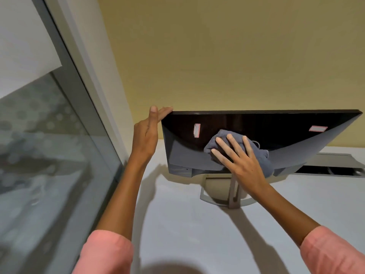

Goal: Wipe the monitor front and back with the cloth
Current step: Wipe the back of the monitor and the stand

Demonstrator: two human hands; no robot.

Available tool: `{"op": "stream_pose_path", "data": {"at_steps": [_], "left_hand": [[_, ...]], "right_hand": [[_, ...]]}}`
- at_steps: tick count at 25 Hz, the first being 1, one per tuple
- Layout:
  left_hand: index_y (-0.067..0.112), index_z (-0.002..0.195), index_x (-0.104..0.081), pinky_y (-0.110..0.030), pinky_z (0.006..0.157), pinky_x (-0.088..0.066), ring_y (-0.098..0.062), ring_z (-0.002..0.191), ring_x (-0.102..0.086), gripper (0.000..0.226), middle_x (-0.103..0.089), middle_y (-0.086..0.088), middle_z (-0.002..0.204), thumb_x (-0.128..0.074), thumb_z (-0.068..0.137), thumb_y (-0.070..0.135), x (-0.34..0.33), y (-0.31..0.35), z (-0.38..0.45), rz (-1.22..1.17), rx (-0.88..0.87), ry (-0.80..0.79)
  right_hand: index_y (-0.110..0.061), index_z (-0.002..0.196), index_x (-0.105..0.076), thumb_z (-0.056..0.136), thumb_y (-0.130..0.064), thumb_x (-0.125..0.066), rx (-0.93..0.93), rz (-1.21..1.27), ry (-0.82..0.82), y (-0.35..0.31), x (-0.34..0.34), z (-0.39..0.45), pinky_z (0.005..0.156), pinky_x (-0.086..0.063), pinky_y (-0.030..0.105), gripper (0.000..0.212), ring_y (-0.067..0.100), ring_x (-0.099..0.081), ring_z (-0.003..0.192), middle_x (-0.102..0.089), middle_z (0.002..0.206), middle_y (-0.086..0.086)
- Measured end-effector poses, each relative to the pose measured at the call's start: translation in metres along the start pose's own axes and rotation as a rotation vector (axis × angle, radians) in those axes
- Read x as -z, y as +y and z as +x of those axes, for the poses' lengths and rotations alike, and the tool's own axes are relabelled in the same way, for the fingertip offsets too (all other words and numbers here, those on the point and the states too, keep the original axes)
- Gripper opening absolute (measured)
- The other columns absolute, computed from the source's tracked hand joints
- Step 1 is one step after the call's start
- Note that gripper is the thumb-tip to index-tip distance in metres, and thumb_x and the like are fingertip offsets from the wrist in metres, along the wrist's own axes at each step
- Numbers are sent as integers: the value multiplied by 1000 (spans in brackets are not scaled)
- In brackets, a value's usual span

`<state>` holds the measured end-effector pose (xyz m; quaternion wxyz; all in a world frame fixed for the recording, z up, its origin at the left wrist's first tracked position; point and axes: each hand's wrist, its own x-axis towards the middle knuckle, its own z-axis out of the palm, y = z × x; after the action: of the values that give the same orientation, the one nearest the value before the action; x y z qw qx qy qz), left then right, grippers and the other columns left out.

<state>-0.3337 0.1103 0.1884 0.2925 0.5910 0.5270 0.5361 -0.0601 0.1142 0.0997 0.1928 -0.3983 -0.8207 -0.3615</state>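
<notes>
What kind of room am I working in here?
Probably an office or study: a monitor on a stand stands on a white desk with a cable slot, against a yellow wall beside a window.

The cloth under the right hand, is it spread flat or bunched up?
Bunched up. The grey cloth lies in a crumpled wad with folds under the flat right hand on the dark monitor.

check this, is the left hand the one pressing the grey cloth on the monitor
No, the right hand presses the crumpled grey cloth against the glossy black monitor with spread fingers, while the left hand steadies its upper corner.
</notes>
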Motion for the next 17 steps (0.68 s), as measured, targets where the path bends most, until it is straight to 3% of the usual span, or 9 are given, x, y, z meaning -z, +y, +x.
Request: {"op": "stream_pose_path", "data": {"at_steps": [3,6,9,13,15,17], "left_hand": [[33,113,-69,-18,112,-26,4,126,-45,60,-62,12,126,-14,99,54,3,-1,4,-44,22,-7],[33,112,-69,-33,114,-30,6,123,-47,62,-64,14,123,-12,99,54,8,-1,8,-32,24,-35],[32,112,-69,-34,114,-30,5,123,-48,62,-63,12,124,-12,100,52,9,-2,9,-27,10,-44],[30,112,-70,-29,114,-28,1,123,-49,60,-63,8,125,-13,102,46,11,-2,8,-19,-6,-42],[29,112,-70,-24,113,-27,-1,125,-48,59,-63,6,125,-14,102,45,10,-2,7,-13,-8,-44],[29,112,-70,-18,110,-25,-2,125,-48,58,-63,6,125,-14,103,43,9,-1,7,-11,-7,-49]], "right_hand": [[-14,139,-48,91,11,-33,-127,79,79,-6,10,45,114,-15,60,56,37,-23,141,-35,150,15],[-15,137,-50,100,2,-32,-101,113,162,-35,10,82,113,-19,60,45,36,-27,141,-38,149,14],[-14,138,-49,97,0,-38,40,80,155,-56,-3,84,113,-24,58,45,34,-32,139,-38,149,12],[-14,137,-49,92,-9,-51,327,-18,-23,-53,-16,51,113,-23,55,46,32,-31,140,-36,151,10],[-14,135,-51,89,-9,-53,346,-40,-49,-43,-14,38,114,-23,54,46,31,-33,139,-38,149,10],[-12,136,-51,93,-5,-41,285,-24,-8,-30,-7,39,115,-21,55,44,32,-32,138,-39,149,10]]}}
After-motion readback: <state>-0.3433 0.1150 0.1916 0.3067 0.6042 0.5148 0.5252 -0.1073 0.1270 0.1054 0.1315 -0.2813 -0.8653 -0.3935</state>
